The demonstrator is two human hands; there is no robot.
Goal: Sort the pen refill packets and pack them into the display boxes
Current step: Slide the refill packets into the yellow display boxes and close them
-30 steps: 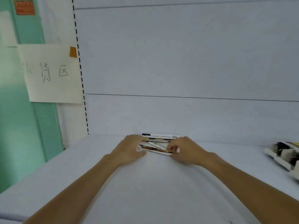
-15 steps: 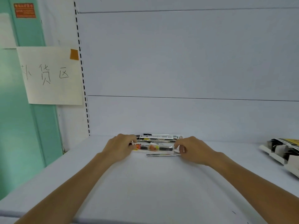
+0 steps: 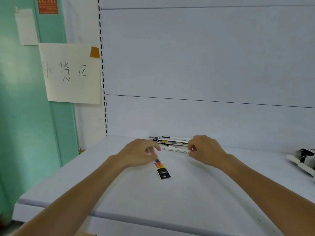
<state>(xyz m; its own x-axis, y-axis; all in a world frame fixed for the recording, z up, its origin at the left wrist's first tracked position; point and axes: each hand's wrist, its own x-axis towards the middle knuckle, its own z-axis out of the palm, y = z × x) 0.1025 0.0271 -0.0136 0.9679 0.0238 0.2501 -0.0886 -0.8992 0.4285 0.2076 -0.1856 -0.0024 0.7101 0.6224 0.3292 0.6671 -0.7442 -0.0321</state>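
A small stack of pen refill packets point(image 3: 170, 141) lies at the back of the white shelf point(image 3: 170, 198). My left hand point(image 3: 136, 153) pinches one black, red and yellow packet point(image 3: 162, 168), which points toward me with its black header end nearest. My right hand point(image 3: 205, 149) pinches the right end of a white packet point(image 3: 177, 150) lying across the front of the stack. A display box point(image 3: 302, 160) with black and white contents shows at the right edge, partly cut off.
The shelf's white back panel point(image 3: 204, 65) rises just behind the stack. A paper sign with handwritten characters point(image 3: 69, 72) is taped to the left upright, beside a green wall point(image 3: 25, 116). The shelf's front edge point(image 3: 119, 213) runs below my forearms.
My left hand has drawn the black, red and yellow packet out of the stack and swung it to point toward me. My right hand stays at the stack's right end.
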